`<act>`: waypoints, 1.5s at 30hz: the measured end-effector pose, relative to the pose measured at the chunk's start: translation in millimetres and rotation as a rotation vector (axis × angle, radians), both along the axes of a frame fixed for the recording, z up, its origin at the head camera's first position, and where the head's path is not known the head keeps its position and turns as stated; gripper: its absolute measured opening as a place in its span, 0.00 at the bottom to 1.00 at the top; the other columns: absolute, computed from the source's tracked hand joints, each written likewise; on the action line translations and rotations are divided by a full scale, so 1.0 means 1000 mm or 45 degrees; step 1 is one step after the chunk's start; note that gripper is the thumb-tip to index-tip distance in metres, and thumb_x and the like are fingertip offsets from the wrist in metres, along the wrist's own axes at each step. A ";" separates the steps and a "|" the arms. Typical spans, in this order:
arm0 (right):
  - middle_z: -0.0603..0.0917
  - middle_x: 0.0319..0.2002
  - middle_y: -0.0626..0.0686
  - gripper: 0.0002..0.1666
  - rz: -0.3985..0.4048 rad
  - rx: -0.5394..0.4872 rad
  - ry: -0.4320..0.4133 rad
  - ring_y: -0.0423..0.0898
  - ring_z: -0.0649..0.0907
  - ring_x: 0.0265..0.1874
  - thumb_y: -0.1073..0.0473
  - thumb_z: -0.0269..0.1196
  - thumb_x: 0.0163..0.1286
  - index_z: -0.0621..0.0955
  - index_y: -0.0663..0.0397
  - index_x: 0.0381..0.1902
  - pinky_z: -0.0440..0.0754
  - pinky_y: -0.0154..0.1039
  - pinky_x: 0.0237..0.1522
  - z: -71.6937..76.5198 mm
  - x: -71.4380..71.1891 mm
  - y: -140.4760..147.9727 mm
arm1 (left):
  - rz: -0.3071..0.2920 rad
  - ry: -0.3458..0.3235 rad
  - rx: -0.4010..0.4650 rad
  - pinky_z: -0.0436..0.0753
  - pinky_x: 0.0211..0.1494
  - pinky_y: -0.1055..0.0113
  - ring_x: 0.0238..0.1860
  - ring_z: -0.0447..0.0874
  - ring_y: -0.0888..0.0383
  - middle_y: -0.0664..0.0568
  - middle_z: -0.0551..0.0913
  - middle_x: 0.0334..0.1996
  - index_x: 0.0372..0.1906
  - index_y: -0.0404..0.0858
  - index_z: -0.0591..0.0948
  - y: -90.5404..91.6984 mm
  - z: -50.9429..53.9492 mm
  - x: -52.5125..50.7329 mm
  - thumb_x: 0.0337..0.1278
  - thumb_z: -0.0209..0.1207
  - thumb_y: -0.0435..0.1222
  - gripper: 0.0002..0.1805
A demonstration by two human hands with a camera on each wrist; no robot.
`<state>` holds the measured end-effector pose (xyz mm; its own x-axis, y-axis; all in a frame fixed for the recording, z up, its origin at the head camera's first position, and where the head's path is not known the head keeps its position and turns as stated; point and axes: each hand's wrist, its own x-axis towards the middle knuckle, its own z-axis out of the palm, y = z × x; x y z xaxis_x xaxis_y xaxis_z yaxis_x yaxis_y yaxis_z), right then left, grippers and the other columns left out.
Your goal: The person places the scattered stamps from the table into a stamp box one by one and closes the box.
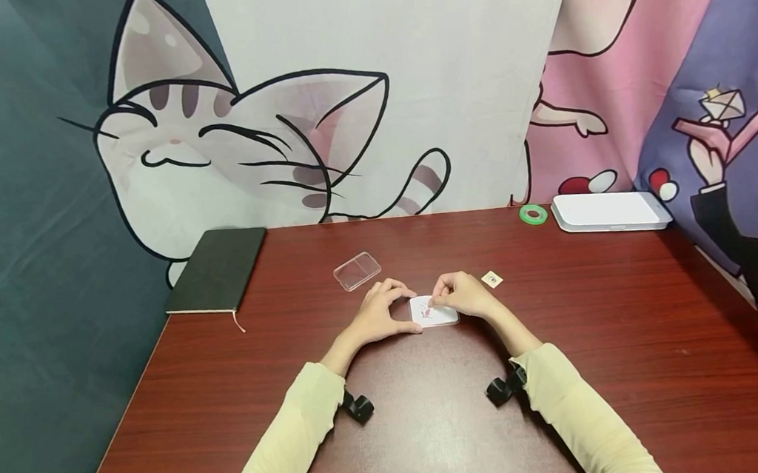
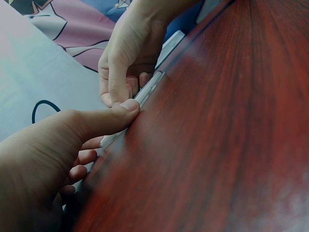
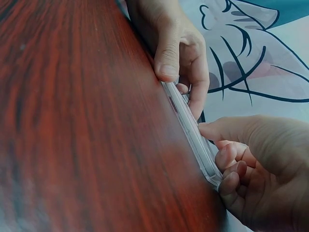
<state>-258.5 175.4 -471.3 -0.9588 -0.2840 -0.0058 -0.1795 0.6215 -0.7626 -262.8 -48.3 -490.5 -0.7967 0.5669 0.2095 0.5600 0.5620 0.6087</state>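
Note:
A small clear plastic case point(image 3: 190, 133) lies flat on the table, holding white cards point(image 1: 445, 314); the top one bears a small reddish drawing. My left hand point(image 1: 380, 313) grips the case at its left end, thumb on the near side and fingers on the far side. Over the right part, my right hand point(image 1: 465, 293) has its fingers curled, with thumb and fingertips at the top card. Whether that card is lifted at all, I cannot tell. In the right wrist view the right thumb point(image 3: 227, 128) meets the card's upper edge.
A clear plastic lid point(image 1: 357, 271) lies beyond my left hand. To the right of my right hand is a small yellowish square point(image 1: 492, 279). A black notebook point(image 1: 218, 271) lies at the left, a green tape roll point(image 1: 534, 214) and a white box point(image 1: 611, 211) at the back right.

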 end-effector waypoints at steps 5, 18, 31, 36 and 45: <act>0.77 0.19 0.44 0.08 -0.008 -0.003 -0.010 0.38 0.72 0.22 0.60 0.68 0.56 0.81 0.58 0.24 0.69 0.31 0.26 0.000 -0.002 0.001 | -0.002 -0.006 -0.010 0.69 0.60 0.55 0.54 0.72 0.54 0.53 0.78 0.50 0.52 0.46 0.83 0.000 0.000 -0.002 0.34 0.77 0.50 0.32; 0.79 0.21 0.48 0.11 -0.099 -0.205 -0.020 0.37 0.75 0.24 0.58 0.69 0.60 0.82 0.61 0.32 0.72 0.31 0.31 0.017 -0.010 0.020 | 0.012 0.001 -0.001 0.70 0.58 0.56 0.53 0.72 0.54 0.53 0.78 0.50 0.51 0.46 0.83 0.000 -0.001 -0.003 0.33 0.78 0.50 0.32; 0.79 0.26 0.37 0.20 -0.250 -0.247 0.004 0.31 0.76 0.26 0.60 0.68 0.63 0.80 0.70 0.48 0.74 0.28 0.31 0.017 -0.012 0.094 | -0.006 0.014 -0.008 0.70 0.58 0.56 0.51 0.73 0.55 0.52 0.78 0.50 0.51 0.45 0.83 0.000 0.000 0.000 0.33 0.77 0.49 0.32; 0.81 0.33 0.39 0.25 -0.268 -0.203 -0.117 0.29 0.76 0.32 0.58 0.66 0.64 0.78 0.68 0.55 0.74 0.29 0.36 0.013 -0.010 0.117 | -0.008 0.021 -0.006 0.70 0.58 0.56 0.52 0.73 0.55 0.52 0.78 0.50 0.51 0.45 0.83 0.000 -0.001 0.000 0.35 0.77 0.50 0.32; 0.76 0.30 0.42 0.23 -0.192 -0.133 -0.154 0.34 0.70 0.24 0.61 0.68 0.61 0.81 0.65 0.53 0.68 0.29 0.28 -0.002 -0.017 0.127 | -0.006 0.019 0.005 0.70 0.57 0.55 0.51 0.73 0.54 0.51 0.78 0.50 0.51 0.44 0.82 -0.001 -0.001 -0.001 0.37 0.76 0.47 0.30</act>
